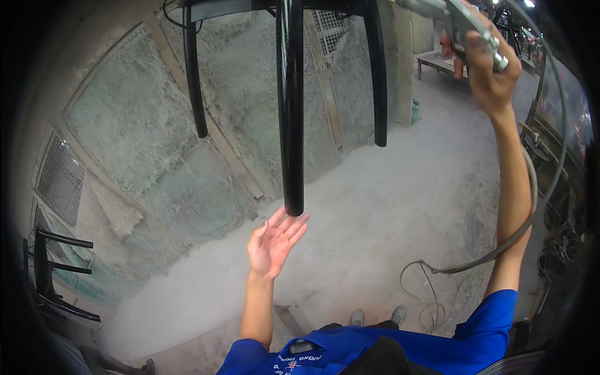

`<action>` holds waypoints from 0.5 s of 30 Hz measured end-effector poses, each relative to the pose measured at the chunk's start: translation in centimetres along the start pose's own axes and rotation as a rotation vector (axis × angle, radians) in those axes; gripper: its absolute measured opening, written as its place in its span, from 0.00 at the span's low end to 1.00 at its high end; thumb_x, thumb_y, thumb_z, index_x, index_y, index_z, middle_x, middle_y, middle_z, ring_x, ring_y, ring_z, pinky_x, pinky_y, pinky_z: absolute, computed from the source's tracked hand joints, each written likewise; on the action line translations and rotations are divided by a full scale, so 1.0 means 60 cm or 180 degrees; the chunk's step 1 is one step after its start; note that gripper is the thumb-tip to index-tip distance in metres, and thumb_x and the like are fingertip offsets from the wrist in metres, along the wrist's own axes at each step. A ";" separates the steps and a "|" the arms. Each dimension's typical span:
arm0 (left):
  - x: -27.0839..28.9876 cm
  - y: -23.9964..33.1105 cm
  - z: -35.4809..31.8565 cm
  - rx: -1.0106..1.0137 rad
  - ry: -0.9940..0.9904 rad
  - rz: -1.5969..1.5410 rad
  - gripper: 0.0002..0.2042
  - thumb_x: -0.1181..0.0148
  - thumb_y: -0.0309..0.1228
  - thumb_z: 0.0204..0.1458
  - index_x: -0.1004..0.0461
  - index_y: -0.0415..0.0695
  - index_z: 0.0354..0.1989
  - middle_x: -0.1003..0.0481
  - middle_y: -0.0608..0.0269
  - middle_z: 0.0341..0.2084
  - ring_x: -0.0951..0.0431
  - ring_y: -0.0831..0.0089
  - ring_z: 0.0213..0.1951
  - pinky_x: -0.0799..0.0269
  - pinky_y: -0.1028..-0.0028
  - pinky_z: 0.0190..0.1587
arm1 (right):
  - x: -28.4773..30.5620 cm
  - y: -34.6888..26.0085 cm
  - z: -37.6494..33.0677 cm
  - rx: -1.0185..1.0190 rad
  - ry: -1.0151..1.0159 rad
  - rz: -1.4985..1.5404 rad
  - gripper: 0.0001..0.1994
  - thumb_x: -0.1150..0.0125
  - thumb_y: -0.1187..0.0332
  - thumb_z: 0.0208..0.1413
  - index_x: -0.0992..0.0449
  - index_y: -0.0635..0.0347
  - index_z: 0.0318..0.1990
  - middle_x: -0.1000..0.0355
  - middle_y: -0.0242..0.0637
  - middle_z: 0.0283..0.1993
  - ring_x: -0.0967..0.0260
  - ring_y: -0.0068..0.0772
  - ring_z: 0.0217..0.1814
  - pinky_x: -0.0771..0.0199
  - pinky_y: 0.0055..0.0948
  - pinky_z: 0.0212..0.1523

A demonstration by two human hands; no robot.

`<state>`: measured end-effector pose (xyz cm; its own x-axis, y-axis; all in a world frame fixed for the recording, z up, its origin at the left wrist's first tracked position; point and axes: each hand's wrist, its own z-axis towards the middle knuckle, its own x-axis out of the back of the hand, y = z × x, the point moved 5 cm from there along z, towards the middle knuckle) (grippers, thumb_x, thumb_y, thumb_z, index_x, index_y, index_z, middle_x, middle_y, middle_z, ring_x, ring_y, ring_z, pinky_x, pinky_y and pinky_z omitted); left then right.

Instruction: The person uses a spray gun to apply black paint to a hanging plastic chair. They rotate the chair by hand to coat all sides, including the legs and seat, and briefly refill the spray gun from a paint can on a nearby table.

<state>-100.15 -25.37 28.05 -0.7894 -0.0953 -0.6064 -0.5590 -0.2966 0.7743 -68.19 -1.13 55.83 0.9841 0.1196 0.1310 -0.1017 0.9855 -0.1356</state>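
Fingers (297, 234) slightly apart by a hanging black leg (292, 119)

Our left hand (270, 250) is open, palm up, at its lower end, touch unclear; our right hand (497, 74) grips a spray gun (461, 25). The leg looks stiff, perhaps slippery, best held there

A bright blue short-sleeved shirt (437, 347), marked with white lettering (309, 359) and a small red emblem (292, 365), is worn with grey shoes (399, 314).

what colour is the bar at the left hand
Glossy black bar, clearest in the head view.
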 end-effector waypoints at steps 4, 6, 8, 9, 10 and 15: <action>0.004 -0.009 0.002 0.0085 -0.0171 -0.0147 0.43 0.48 0.51 0.61 0.52 0.30 0.75 0.51 0.37 0.75 0.50 0.37 0.75 0.50 0.46 0.76 | -0.051 -0.110 0.045 0.1071 -0.0586 -0.0923 0.15 0.40 0.66 0.64 0.19 0.63 0.54 0.21 0.41 0.30 0.24 0.24 0.27 0.24 0.27 0.25; -0.004 -0.039 0.006 0.0126 -0.0304 -0.0223 0.42 0.49 0.52 0.62 0.50 0.32 0.75 0.51 0.38 0.75 0.49 0.37 0.75 0.51 0.44 0.75 | -0.073 -0.168 0.047 0.1199 -0.1467 -0.0765 0.20 0.40 0.56 0.66 0.20 0.66 0.53 0.20 0.48 0.41 0.20 0.30 0.36 0.21 0.24 0.28; -0.018 -0.082 0.014 0.0108 -0.0598 -0.0342 0.40 0.50 0.52 0.62 0.47 0.34 0.75 0.49 0.38 0.75 0.48 0.37 0.74 0.51 0.41 0.74 | -0.075 -0.215 0.029 0.0897 -0.2278 -0.0608 0.24 0.40 0.52 0.66 0.19 0.68 0.52 0.19 0.55 0.50 0.16 0.38 0.42 0.16 0.28 0.33; -0.013 -0.104 0.024 0.0433 -0.0692 -0.0615 0.39 0.50 0.52 0.63 0.46 0.36 0.75 0.49 0.37 0.75 0.47 0.38 0.74 0.51 0.39 0.74 | -0.073 -0.232 0.014 0.0653 -0.2576 -0.0571 0.23 0.40 0.53 0.64 0.18 0.68 0.51 0.19 0.56 0.51 0.15 0.39 0.42 0.14 0.30 0.36; -0.006 -0.120 0.043 0.0734 -0.0885 -0.0961 0.38 0.51 0.52 0.63 0.45 0.37 0.75 0.48 0.36 0.74 0.46 0.38 0.74 0.52 0.37 0.73 | -0.069 -0.247 0.001 0.0405 -0.2936 -0.0655 0.22 0.39 0.54 0.62 0.18 0.68 0.50 0.19 0.56 0.50 0.15 0.40 0.41 0.13 0.31 0.36; 0.217 -0.032 0.155 -0.0133 0.1552 -0.2395 0.40 0.64 0.62 0.67 0.62 0.51 0.80 0.57 0.39 0.77 0.56 0.41 0.77 0.60 0.34 0.74 | -0.064 -0.276 -0.040 -0.1021 -0.3910 -0.0765 0.20 0.36 0.62 0.56 0.17 0.68 0.51 0.16 0.49 0.42 0.16 0.37 0.31 0.14 0.29 0.33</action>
<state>-111.70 -17.21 20.39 -0.0172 -0.2518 -0.9676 -0.8678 -0.4769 0.1396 -69.92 -18.22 55.20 0.1777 0.1445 0.9734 0.2657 0.9454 -0.1888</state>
